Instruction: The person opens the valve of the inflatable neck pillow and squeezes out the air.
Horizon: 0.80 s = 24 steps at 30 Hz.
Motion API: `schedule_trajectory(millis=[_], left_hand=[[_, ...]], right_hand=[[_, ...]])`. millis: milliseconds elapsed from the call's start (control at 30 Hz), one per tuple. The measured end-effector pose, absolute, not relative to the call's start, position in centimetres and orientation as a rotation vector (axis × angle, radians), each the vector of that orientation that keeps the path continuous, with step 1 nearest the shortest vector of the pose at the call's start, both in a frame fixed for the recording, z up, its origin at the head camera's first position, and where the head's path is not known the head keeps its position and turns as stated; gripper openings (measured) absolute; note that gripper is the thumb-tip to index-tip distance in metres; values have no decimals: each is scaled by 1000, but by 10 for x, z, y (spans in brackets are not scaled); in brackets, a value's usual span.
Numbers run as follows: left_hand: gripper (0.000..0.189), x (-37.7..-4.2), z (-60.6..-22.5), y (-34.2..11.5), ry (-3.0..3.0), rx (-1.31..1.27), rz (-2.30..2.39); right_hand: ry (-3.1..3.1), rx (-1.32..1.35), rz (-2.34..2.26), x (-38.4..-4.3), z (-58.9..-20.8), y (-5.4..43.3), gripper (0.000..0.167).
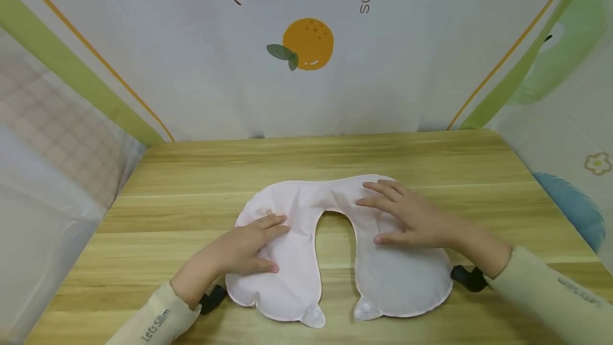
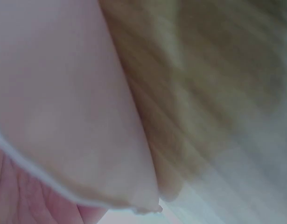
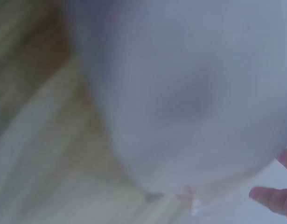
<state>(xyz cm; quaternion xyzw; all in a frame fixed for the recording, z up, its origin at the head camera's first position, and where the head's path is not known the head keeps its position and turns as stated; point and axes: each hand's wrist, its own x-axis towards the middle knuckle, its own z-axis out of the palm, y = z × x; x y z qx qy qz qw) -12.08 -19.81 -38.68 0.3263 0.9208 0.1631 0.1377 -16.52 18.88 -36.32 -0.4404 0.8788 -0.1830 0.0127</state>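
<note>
A pale pink U-shaped neck pillow [image 1: 287, 286] lies on the wooden table, its two ends pointing toward me. Small tabs tip both ends, and a snap shows on the right one. My left hand [image 1: 246, 246] rests on the pillow's left arm, palm down with the fingers extended. Over the right arm lies my right hand [image 1: 412, 217], fingers spread and fairly straight. In the left wrist view, the pillow [image 2: 68, 102] fills much of the picture and partly covers the palm. The right wrist view has the pillow [image 3: 194, 93] close up, with fingertips [image 3: 269, 198] at the edge.
Wood-grain table [image 1: 201, 169] surrounds the pillow. A white curtain [image 1: 215, 79] with orange prints stands behind the table's far edge. Black wrist-camera mounts [image 1: 213, 300] sit under both wrists, close to the pillow's sides. Patterned cloth hangs at left and right.
</note>
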Motion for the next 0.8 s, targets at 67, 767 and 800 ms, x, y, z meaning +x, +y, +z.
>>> schedule_trajectory(millis=[67, 767, 800], left_hand=[[73, -120, -386, -198, 2661, 939, 480], [74, -121, -387, -198, 2660, 958, 492], [74, -122, -388, -198, 2660, 962, 493]], right_hand=[[2736, -1334, -512, -163, -366, 188, 71], [2720, -1171, -391, -155, -390, 189, 93], [2720, -1169, -392, -154, -391, 189, 93]])
